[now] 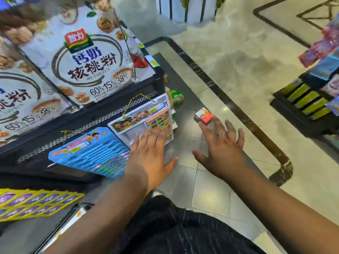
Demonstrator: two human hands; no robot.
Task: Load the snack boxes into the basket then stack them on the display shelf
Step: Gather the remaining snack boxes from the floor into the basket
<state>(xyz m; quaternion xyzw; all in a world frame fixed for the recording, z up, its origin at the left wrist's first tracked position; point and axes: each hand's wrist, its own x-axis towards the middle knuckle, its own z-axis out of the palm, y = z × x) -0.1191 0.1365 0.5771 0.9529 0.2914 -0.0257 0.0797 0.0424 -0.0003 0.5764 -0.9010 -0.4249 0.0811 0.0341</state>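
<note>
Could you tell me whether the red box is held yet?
Not held: the box lies on the floor, right hand spread open.

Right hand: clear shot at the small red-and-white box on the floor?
Likely yes. The right hand is open, fingertips right by the red-and-white box, which sits alone on floor tile, nothing between them. The left hand is off to the side.

the left hand (pixel 150 154) covers part of the white toy pack (pixel 139 121); the right-side packets (pixel 319 46) are blurred.
</note>
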